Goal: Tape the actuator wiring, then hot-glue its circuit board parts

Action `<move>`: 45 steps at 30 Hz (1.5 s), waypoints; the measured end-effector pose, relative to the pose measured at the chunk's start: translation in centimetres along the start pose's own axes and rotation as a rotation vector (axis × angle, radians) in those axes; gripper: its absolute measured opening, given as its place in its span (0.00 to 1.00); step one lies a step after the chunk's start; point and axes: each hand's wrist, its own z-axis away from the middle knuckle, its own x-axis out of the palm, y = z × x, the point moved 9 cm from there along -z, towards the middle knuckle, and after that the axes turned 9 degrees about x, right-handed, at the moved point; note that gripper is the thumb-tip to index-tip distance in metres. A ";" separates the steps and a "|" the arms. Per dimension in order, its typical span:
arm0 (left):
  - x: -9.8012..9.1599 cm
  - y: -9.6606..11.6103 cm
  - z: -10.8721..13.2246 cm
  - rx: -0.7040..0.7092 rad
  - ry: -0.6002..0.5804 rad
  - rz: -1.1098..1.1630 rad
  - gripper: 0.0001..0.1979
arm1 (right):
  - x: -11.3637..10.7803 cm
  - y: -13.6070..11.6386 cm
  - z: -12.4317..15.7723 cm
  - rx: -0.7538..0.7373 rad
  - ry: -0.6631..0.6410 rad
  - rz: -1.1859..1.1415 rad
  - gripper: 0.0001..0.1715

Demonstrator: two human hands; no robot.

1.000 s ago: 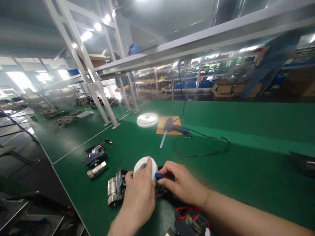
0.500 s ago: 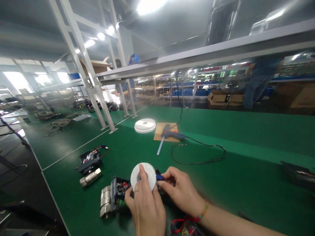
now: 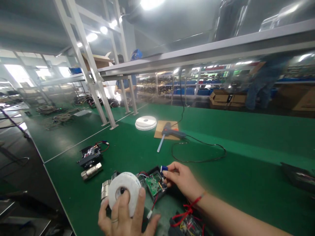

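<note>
Standing apart, the left hand [image 3: 125, 214] grips a tape roll [image 3: 125, 181] while the right hand [image 3: 183, 179] pinches a blue block [image 3: 163, 168] beside the circuit board [image 3: 152, 184], seemingly positioning it, which next calls for steadiness.

Green worktop [image 3: 248, 136] spreads wide before me, a thin pale seam crossing it on my left. Pale metal uprights [image 3: 94, 70] stand on it, carrying a long shelf [image 3: 197, 50] above. Off the left edge I see dark floor [image 3: 34, 173]. Far left: bright windows [image 3: 18, 75], washed out. Overhead, a glaring ceiling lamp [image 3: 151, 3]. Beyond the worktop, stocked racks [image 3: 185, 90]; cardboard boxes [image 3: 222, 98] near them. Distance hazy.
</note>
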 end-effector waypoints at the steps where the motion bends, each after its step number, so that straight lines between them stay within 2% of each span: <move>1: 0.3 0.1 0.6 0.042 -0.045 -0.018 0.40 | 0.0 0.0 -0.1 0.002 -0.007 0.002 0.23; 3: 0.7 0.0 1.5 0.074 -0.091 -0.014 0.36 | 0.1 0.1 -0.2 0.000 -0.022 0.011 0.23; 5: 0.8 -0.2 1.7 0.068 -0.085 0.006 0.34 | 0.3 -0.2 -0.2 -0.014 -0.047 0.035 0.24; 7: 0.7 -0.6 1.3 0.052 -0.074 0.023 0.33 | 0.6 -0.8 0.0 -0.044 -0.079 0.074 0.23; 10: 0.8 -1.5 -0.4 0.037 -0.118 0.045 0.30 | 1.0 -2.0 0.7 -0.112 -0.132 0.151 0.20; 15: 1.6 -4.1 -4.6 -0.038 -0.311 -0.015 0.23 | 1.7 -3.8 1.9 -0.254 -0.212 0.369 0.12; 19: 3.5 -5.8 -6.8 -0.044 -0.502 -0.059 0.26 | 3.6 -5.1 3.0 -0.434 -0.332 0.649 0.09; 22: 4.6 -6.4 -7.3 -0.043 -0.565 -0.054 0.29 | 5.1 -5.7 3.7 -0.548 -0.400 0.830 0.08; 26: 5.3 -6.7 -7.0 -0.053 -0.573 -0.039 0.30 | 6.2 -4.6 3.6 -0.561 -0.436 1.087 0.07; 30: 6.0 -6.6 -6.4 -0.065 -0.577 -0.005 0.28 | 6.6 -3.1 3.2 -0.492 -0.467 1.203 0.09; 39: 6.3 -6.5 -5.8 -0.055 -0.512 -0.019 0.25 | 7.4 -2.3 3.2 -0.459 -0.448 1.233 0.12; 45: 6.2 -6.8 -5.8 -0.073 -0.503 -0.028 0.25 | 7.6 -1.9 4.3 -0.586 -0.533 1.223 0.14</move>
